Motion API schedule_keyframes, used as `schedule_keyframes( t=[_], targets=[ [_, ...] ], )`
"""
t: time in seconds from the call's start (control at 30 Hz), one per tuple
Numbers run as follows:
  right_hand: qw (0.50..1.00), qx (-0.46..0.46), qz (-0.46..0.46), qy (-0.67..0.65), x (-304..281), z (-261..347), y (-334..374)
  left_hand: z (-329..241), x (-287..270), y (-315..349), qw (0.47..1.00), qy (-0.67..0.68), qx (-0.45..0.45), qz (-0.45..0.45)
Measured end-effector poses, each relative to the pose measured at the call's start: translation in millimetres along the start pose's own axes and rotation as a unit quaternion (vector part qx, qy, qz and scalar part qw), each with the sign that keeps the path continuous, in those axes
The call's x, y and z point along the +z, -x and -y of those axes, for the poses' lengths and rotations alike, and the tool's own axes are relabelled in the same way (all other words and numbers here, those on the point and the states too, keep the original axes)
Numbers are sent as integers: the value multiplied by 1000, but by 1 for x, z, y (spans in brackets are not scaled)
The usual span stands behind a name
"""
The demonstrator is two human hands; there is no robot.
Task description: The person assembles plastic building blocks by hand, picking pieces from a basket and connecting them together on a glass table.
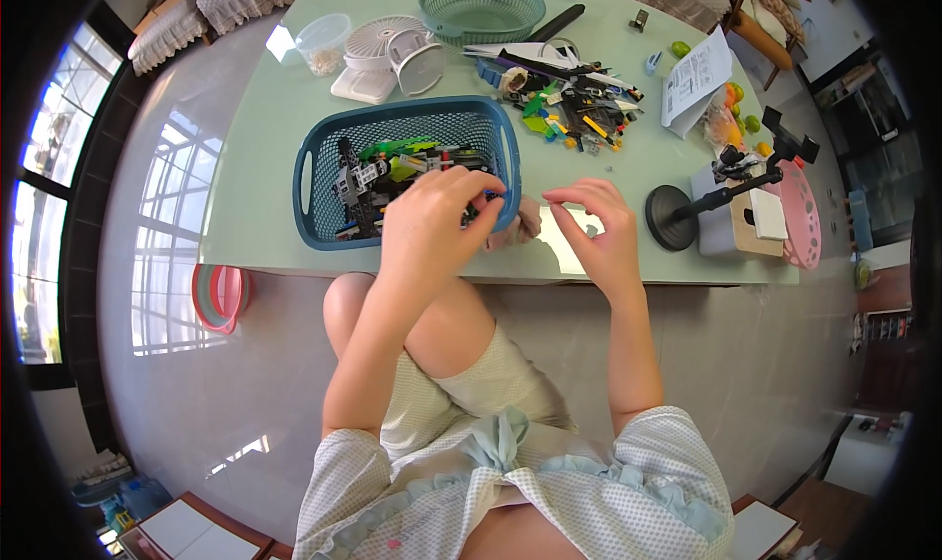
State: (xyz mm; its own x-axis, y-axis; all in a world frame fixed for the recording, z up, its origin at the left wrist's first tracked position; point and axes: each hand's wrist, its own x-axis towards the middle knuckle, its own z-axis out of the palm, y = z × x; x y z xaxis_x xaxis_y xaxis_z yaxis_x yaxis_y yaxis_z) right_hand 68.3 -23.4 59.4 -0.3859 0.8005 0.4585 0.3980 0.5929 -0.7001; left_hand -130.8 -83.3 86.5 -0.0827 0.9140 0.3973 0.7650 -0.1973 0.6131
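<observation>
My left hand [432, 224] is above the front right part of a blue plastic basket [316, 128]. Its fingers are curled with thumb and fingertips close together; anything between them is too small to name. Inside the basket lies a heap of building-block pieces [378, 172], mostly black and grey with some green, partly hidden by that hand. Just right of the basket, my right hand [603, 234] hovers over the tabletop with thumb and forefinger nearly meeting, and whatever they pinch cannot be made out. A brownish-pink crumpled item [520, 224] lies on the table between my hands.
Beyond the basket, more loose building pieces [589, 108] are piled on the pale green table [255, 187]. A green basket [481, 8], a white fan [407, 59] and a clear tub [324, 45] stand farther back. Rightward are a black stand [672, 216], a paper sheet [697, 84] and fruit [724, 123].
</observation>
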Motion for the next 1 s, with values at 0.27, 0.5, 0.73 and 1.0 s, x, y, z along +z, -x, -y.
schedule_keyframes(
  t=[0.27, 0.5, 0.73, 1.0],
  targets=[
    [998, 55, 1, 9, -31, -25, 20, -51, 54, 8, 993, 91, 22, 66],
    [991, 116, 1, 62, -51, -66, 35, -52, 114, 2, 980, 122, -27, 152],
    [982, 116, 8, 147, -48, -113, 30, -21, 166, -28, 989, 54, -70, 115],
    [976, 125, 15, 179, -38, -160, -6, 8, 198, -68, 998, -58, -27, 16]
  ],
)
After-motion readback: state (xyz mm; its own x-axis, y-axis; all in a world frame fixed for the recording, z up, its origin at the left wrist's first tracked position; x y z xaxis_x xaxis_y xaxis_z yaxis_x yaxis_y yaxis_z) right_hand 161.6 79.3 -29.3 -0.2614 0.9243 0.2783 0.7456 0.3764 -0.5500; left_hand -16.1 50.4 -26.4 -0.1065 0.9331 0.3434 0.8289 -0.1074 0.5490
